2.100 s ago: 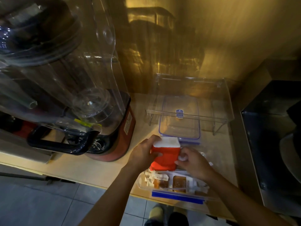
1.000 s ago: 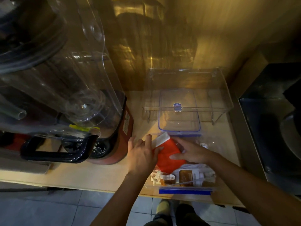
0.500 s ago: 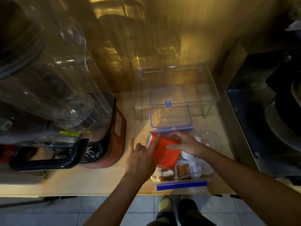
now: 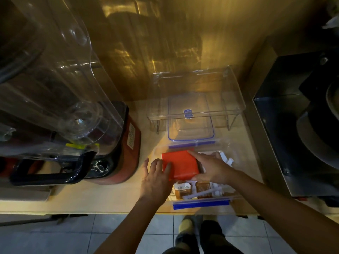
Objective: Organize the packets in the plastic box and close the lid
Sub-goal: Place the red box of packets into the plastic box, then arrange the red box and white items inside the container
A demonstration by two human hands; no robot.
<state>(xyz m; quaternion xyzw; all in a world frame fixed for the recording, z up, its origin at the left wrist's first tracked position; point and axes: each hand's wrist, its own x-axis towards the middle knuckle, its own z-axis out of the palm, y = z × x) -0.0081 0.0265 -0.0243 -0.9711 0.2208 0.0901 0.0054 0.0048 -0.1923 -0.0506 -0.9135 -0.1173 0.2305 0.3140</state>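
A clear plastic box (image 4: 200,202) with blue clips stands at the counter's front edge. A flat red packet (image 4: 180,165) lies in its left half. My left hand (image 4: 156,177) presses on the packet's left edge from the box's left side. My right hand (image 4: 211,166) grips the packet's right edge from above. Brown and white sachets (image 4: 194,189) lie in the box in front of the red packet, and white packets (image 4: 226,159) show behind my right hand. The clear lid (image 4: 190,123) with a blue rim lies flat just behind the box.
A red-based blender (image 4: 117,143) with a large clear jar stands to the left, close to my left hand. A clear acrylic riser (image 4: 198,109) spans over the lid's far half. A dark metal appliance (image 4: 297,125) fills the right side. Tiled floor lies below the counter edge.
The red packet has gone from upright above the box to lying flat inside its left half. Both hands lowered with it and stayed on its edges.
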